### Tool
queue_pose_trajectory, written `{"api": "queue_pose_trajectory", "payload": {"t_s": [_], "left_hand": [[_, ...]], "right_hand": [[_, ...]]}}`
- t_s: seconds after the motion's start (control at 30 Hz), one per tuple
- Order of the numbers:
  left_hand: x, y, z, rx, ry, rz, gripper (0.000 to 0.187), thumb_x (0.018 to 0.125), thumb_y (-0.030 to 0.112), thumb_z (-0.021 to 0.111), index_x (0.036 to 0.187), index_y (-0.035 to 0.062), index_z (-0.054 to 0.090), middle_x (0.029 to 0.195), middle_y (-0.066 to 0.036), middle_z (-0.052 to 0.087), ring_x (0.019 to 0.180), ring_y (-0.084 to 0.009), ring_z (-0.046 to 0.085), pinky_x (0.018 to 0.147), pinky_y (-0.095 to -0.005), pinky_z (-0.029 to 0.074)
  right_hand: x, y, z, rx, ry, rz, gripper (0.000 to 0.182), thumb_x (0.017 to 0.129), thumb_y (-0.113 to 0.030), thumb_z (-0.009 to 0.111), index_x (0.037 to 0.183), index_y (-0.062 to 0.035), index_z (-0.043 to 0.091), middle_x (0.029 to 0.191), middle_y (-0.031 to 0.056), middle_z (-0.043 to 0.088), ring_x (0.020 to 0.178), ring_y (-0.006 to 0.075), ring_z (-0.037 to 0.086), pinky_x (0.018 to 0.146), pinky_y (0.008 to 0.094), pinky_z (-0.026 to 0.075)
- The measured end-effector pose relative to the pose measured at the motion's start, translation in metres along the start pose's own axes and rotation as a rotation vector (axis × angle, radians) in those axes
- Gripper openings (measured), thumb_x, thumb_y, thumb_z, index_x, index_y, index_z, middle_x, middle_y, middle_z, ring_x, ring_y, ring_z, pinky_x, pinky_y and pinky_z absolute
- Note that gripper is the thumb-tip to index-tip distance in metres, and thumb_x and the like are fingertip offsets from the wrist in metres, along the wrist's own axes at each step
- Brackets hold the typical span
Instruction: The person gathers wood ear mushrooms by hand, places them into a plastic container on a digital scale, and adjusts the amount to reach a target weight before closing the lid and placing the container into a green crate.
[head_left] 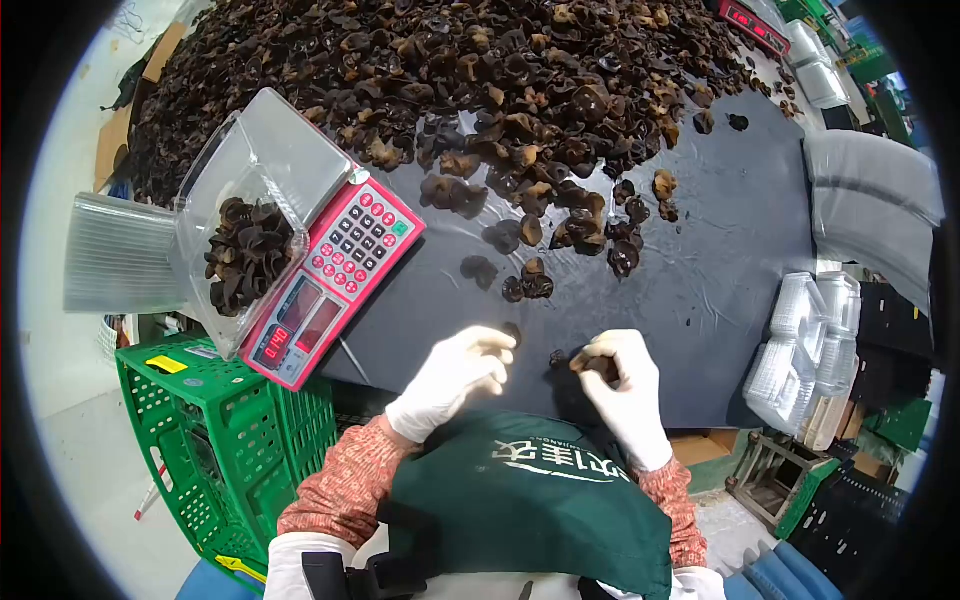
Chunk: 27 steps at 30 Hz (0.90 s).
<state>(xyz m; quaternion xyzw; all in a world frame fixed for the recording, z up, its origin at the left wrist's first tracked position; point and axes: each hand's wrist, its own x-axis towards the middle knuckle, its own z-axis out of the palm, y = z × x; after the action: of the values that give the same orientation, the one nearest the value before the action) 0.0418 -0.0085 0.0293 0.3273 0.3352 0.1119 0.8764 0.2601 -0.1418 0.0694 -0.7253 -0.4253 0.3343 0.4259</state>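
My right hand (625, 385), in a white glove, is closed with thumb and fingers around a brown wood ear mushroom (602, 367) just above the near part of the table. To its left, my gloved left hand (462, 378) has its fingers half bent and apart. A small dark wood ear piece (513, 333) shows right at its index fingertip. Between both hands lies a tiny dark scrap (557, 357). A few loose wood ears (530, 282) are on the black table covering (440, 300) beyond my hands, below a large heap of wood ears (430, 80).
At the left, a red scale (345, 250) with lit digits bears a clear plastic box (245, 325) of wood ears. Stacked clear trays (125, 255) stand beside it, above a green crate (200, 400). Clear boxes (790, 360) and more stacked trays (870, 200) line the right edge.
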Motion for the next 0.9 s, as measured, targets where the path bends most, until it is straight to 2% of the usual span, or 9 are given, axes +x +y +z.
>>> {"api": "queue_pose_trajectory", "payload": {"t_s": [0.07,0.13,0.2,0.33,0.43,0.5,0.63,0.7,0.9], "left_hand": [[-0.002,0.010,0.017,-0.137,-0.078,-0.149,0.038,0.103,0.015,0.056,0.135,-0.0040,0.052,0.118,-0.012,0.058,0.103,-0.0200,0.062,0.089,-0.0364,0.057],[-0.005,0.005,0.027,0.244,-0.107,0.013,0.042,0.108,0.027,0.048,0.137,-0.0025,0.051,0.125,-0.014,0.059,0.111,-0.0239,0.062,0.094,-0.0388,0.056],[-0.006,-0.007,0.018,-0.333,-0.133,-0.181,0.048,0.112,0.037,0.035,0.137,-0.0012,0.051,0.131,-0.016,0.060,0.117,-0.0248,0.061,0.094,-0.0360,0.055],[-0.015,0.004,0.003,-0.127,-0.076,-0.184,0.042,0.111,0.031,0.041,0.117,-0.0036,0.064,0.092,-0.012,0.066,0.070,-0.0084,0.056,0.057,-0.0213,0.041],[-0.020,0.011,0.003,0.079,0.063,-0.192,0.038,0.109,0.027,0.046,0.117,-0.0043,0.065,0.091,-0.009,0.067,0.064,-0.0064,0.054,0.055,-0.0205,0.041],[-0.014,-0.003,0.004,0.362,0.206,0.077,0.027,0.103,0.018,0.058,0.122,-0.0001,0.066,0.091,-0.005,0.066,0.065,-0.0058,0.056,0.058,-0.0219,0.046],[0.006,-0.016,0.010,1.328,0.349,0.639,0.045,0.094,0.018,0.068,0.137,0.0073,0.059,0.093,-0.009,0.067,0.073,-0.0229,0.066,0.064,-0.0360,0.054],[0.014,-0.017,0.013,1.605,0.307,0.464,0.048,0.092,0.025,0.068,0.136,0.0107,0.057,0.090,-0.007,0.062,0.080,-0.0274,0.066,0.066,-0.0402,0.053],[0.030,-0.018,0.008,1.495,0.378,0.520,0.018,0.088,0.016,0.069,0.106,0.0134,0.067,0.087,-0.008,0.064,0.076,-0.0273,0.067,0.066,-0.0392,0.054]], "right_hand": [[0.003,-0.026,0.006,-0.088,-0.150,-0.119,0.033,0.083,-0.009,0.075,0.115,-0.0049,0.066,0.117,0.0144,0.062,0.107,0.0285,0.067,0.089,0.0349,0.056],[0.004,-0.048,0.016,-0.123,-0.238,-0.171,0.048,0.083,-0.018,0.079,0.126,-0.0072,0.063,0.127,0.0164,0.062,0.114,0.0324,0.065,0.094,0.0377,0.055],[0.006,-0.060,0.013,-0.093,-0.280,-0.125,0.053,0.085,-0.022,0.080,0.132,-0.0067,0.061,0.136,0.0188,0.060,0.115,0.0338,0.067,0.095,0.0387,0.056],[0.019,-0.023,0.009,-0.064,0.012,0.014,0.034,0.088,-0.008,0.075,0.121,-0.0018,0.066,0.106,0.0107,0.066,0.075,0.0137,0.066,0.068,0.0280,0.056],[0.040,-0.007,0.014,-0.208,-0.021,-0.046,0.036,0.087,-0.008,0.074,0.122,-0.0026,0.066,0.101,0.0116,0.065,0.074,0.0182,0.067,0.066,0.0291,0.055],[0.055,0.004,0.027,-0.396,0.022,-0.195,0.041,0.085,-0.011,0.076,0.123,-0.0049,0.065,0.104,0.0113,0.064,0.079,0.0217,0.067,0.068,0.0323,0.055],[0.086,0.008,0.051,-0.668,0.104,-0.349,0.045,0.081,-0.017,0.078,0.124,-0.0084,0.065,0.108,0.0095,0.063,0.087,0.0275,0.066,0.072,0.0388,0.054],[0.094,0.013,0.053,-0.666,0.041,-0.347,0.033,0.082,-0.018,0.076,0.112,-0.0088,0.065,0.103,0.0099,0.059,0.086,0.0298,0.064,0.071,0.0396,0.054],[0.101,0.030,0.046,-0.484,0.075,-0.324,0.018,0.082,-0.008,0.072,0.099,-0.0092,0.064,0.093,0.0126,0.057,0.080,0.0325,0.064,0.070,0.0412,0.053]]}}
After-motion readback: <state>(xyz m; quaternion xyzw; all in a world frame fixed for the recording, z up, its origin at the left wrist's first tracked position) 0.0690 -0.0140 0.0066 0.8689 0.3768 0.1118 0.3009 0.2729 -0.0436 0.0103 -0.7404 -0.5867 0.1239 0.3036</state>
